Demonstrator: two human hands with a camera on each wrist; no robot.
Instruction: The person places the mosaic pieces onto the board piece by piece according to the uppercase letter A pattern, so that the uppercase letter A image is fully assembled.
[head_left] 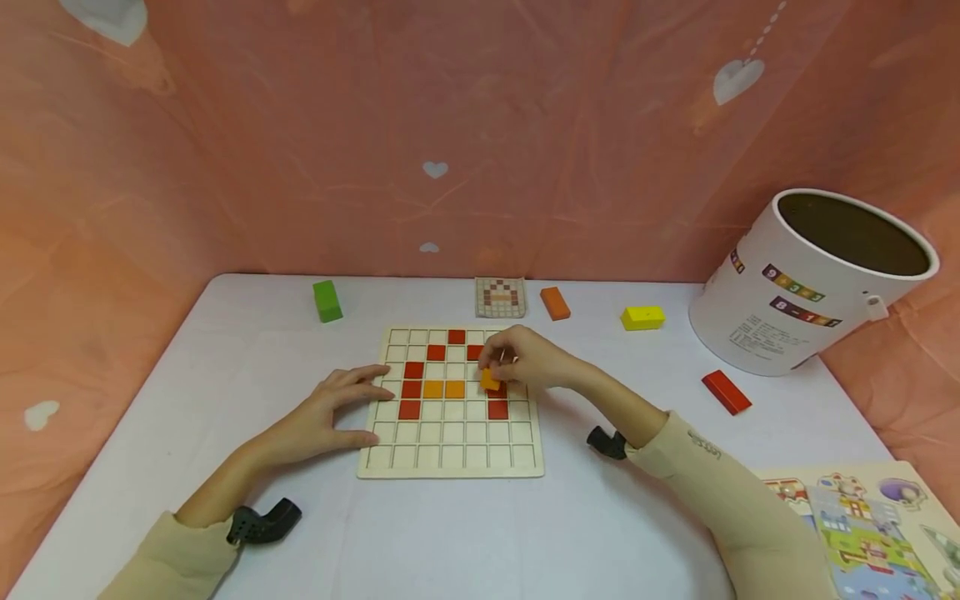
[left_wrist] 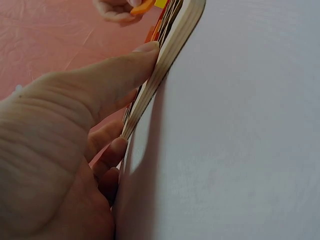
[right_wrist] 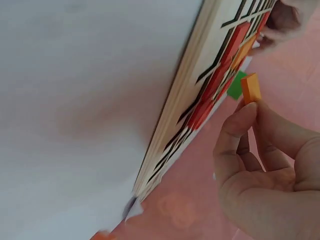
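A wooden grid board (head_left: 442, 458) lies on the table, with several red tiles (head_left: 409, 409) set in its squares in an arch shape. Two orange tiles (head_left: 454, 389) sit side by side between the red columns. Over the board's right part, my right hand (head_left: 534, 358) pinches another orange tile (right_wrist: 251, 89) between thumb and forefinger, held above the surface. My left hand (head_left: 330, 417) rests at the board's left edge, fingers spread, its thumb and fingertips touching the rim. In the left wrist view the thumb (left_wrist: 125, 70) lies against the board's edge.
Behind the board lies a small pattern card (head_left: 500, 298). Around it are a green block (head_left: 327, 301), an orange block (head_left: 555, 303), a yellow block (head_left: 642, 317) and a red block (head_left: 726, 392). A white bucket (head_left: 750, 292) stands back right; a picture board (head_left: 907, 492) lies front right.
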